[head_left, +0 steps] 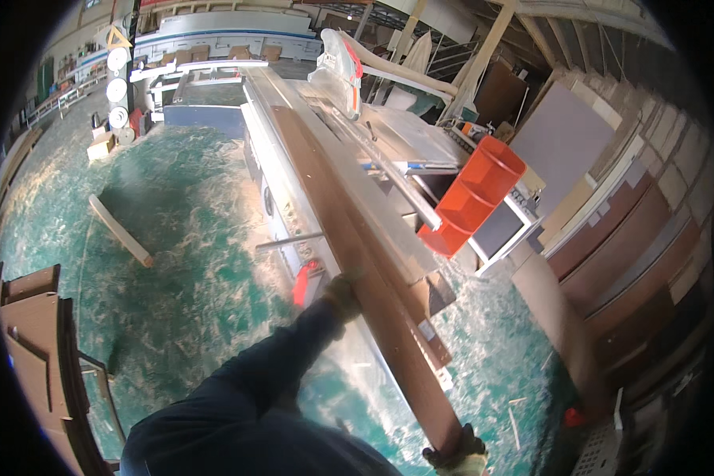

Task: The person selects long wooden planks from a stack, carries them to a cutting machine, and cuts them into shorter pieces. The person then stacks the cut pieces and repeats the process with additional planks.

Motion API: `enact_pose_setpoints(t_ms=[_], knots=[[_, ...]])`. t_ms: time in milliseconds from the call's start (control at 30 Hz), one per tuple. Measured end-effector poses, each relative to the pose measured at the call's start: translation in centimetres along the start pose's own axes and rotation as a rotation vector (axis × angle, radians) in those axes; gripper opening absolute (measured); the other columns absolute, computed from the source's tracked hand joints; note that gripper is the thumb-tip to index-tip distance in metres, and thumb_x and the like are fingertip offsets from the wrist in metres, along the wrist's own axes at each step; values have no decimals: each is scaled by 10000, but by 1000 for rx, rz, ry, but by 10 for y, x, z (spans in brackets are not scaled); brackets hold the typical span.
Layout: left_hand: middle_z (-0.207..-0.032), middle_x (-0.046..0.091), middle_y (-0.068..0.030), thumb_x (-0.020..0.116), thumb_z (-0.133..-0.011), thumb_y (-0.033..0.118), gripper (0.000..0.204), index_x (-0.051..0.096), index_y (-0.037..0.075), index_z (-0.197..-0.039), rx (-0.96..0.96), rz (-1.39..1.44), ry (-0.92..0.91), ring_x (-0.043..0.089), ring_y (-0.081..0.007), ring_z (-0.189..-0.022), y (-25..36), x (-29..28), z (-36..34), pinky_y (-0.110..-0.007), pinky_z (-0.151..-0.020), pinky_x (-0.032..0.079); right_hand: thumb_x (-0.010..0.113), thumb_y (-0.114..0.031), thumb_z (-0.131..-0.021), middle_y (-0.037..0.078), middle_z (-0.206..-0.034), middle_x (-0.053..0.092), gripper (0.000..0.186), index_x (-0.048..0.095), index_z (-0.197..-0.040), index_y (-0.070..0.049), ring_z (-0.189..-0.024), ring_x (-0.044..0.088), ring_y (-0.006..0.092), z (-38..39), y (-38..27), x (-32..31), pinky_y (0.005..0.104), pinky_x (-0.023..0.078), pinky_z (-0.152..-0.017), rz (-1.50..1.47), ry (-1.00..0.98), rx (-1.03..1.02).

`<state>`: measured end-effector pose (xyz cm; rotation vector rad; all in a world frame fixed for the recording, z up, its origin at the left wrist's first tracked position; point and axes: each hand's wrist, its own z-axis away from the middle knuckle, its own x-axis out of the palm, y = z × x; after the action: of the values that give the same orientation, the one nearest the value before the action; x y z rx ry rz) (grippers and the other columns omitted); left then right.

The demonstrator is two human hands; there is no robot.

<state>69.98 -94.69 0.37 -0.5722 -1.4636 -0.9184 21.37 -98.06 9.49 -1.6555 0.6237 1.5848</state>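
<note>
Clasping the near end of a long brown wooden board [412, 381] along the pale metal worktop [381, 218], our gloved right hand [460, 456] holds firm; our left hand [341, 298] touches its side, grip unclear.

A smooth, matt brown face, wood-like in look, is shown by the long board [362, 247], while a pale metallic sheen is given off by the tabletop [382, 228] beside it. Smooth red-orange plastic is seen in the compartmented tray [484, 188] at the right, and soft dark cloth in the near sleeve [282, 357]. The green floor [178, 313] is roughened by pale, wood-like shavings, and flat matt finishes are presented by the brown panels [615, 242] at the right.
</note>
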Motion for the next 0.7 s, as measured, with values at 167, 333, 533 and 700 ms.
enact_pose_setpoints(t_ms=[167,333,533,700], knots=[[-1114,732,-152,700,-954,178,262,680,23,-1165,-26,-37,40,716,-354,-1024,20,3,-120,-536,-945,600,850,-517,-809,281,-1325,641,1101,312,-1626,-11,-1121,681,424,-103,-50,-19,520,544,-1015,-450,-176,164],[-1073,746,-146,716,-968,225,241,696,39,-1119,-25,-151,129,730,-335,-968,34,-3,-229,-508,-873,626,958,-595,-557,242,-1089,755,1026,607,-1288,33,-1026,741,421,-220,-76,-16,496,604,-903,136,-9,115],[-1082,751,-104,753,-980,299,307,696,65,-1171,-121,-258,142,737,-279,-949,46,7,-295,-439,-833,641,993,-469,-551,230,-1098,742,879,614,-1218,-38,-1042,707,442,-333,-71,1,516,583,-889,69,101,18],[-1020,752,-47,740,-1000,306,220,713,122,-1118,-201,-608,121,727,-201,-886,31,-7,-225,-388,-735,622,1005,-379,-597,209,-1093,746,791,625,-1220,-73,-1026,716,423,-416,-33,40,505,586,-859,-47,-2,-47]])
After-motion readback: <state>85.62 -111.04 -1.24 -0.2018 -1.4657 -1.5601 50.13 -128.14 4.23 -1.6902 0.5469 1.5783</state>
